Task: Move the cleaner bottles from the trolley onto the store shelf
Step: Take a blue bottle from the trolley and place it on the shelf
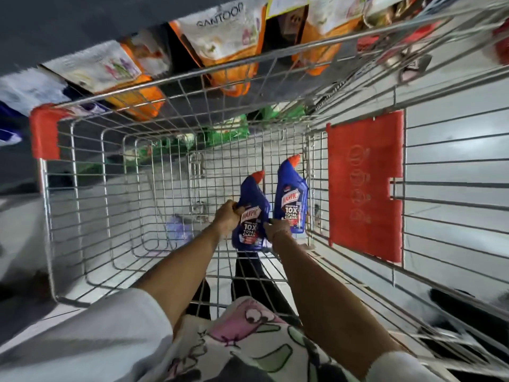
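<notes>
The left hand (227, 216) wraps the near bottle (250, 213), and the right hand (278, 228) clasps the far bottle (293, 199) low. Both bottles look stiff, glossy, likely slippery and liquid-heavy; a grip around the broad body suits best.

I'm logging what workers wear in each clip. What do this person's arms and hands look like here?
Both forearms are bare, with white sleeves ending around the elbows. The left hand and right hand wear no gloves; no rings or watch are visible.

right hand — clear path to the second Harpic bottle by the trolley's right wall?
Probably yes. The right hand is already at the base of that bottle, with nothing between them. The left hand grips the other bottle alongside, clear of it.
</notes>
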The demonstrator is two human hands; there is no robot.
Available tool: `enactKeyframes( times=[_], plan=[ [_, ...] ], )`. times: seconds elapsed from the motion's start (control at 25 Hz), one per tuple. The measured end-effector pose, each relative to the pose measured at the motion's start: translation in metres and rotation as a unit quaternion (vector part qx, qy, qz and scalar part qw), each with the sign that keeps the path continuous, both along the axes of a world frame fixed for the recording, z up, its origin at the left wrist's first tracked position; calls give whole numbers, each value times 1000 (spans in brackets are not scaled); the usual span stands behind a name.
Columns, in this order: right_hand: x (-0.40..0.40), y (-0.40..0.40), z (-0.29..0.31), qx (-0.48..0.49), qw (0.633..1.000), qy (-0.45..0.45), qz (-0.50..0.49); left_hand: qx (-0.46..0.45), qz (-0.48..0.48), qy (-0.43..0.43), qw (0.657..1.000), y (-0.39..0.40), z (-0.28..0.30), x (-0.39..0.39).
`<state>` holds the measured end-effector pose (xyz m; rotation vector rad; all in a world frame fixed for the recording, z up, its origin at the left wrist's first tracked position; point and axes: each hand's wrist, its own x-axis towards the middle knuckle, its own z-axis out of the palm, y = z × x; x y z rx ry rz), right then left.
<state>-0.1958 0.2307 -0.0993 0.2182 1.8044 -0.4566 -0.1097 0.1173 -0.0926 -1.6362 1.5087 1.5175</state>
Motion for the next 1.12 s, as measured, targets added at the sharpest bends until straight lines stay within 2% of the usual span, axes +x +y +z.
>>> enactKeyframes(
  times=[0.04,0.12,0.2,0.28,0.44,0.6,0.84,0.96,1.12],
  plan=[
    [-1,1,-2,5,1000,-21,0,9,29,12,999,0,0,2],
    [-1,3,-4,-2,1000,2,19,24,72,55,996,-5,5,12],
    [-7,4,3,-32,999,12,-19,53,92,126,986,-12,16,18],
    [-18,-5,26,-89,995,14,-48,36,90,176,980,-25,35,19],
    [-49,-37,86,-233,971,16,-42,-27,100,267,958,-59,87,9],
    [-62,-70,155,-382,923,34,21,-115,104,349,924,-94,159,7],
    [-54,-125,249,-566,819,79,54,-191,115,487,845,-131,268,35],
    [-42,-164,293,-620,780,67,55,-230,118,525,811,-160,310,52],
    [-32,-232,341,-654,742,129,74,-289,138,557,766,-218,358,66]
  ],
)
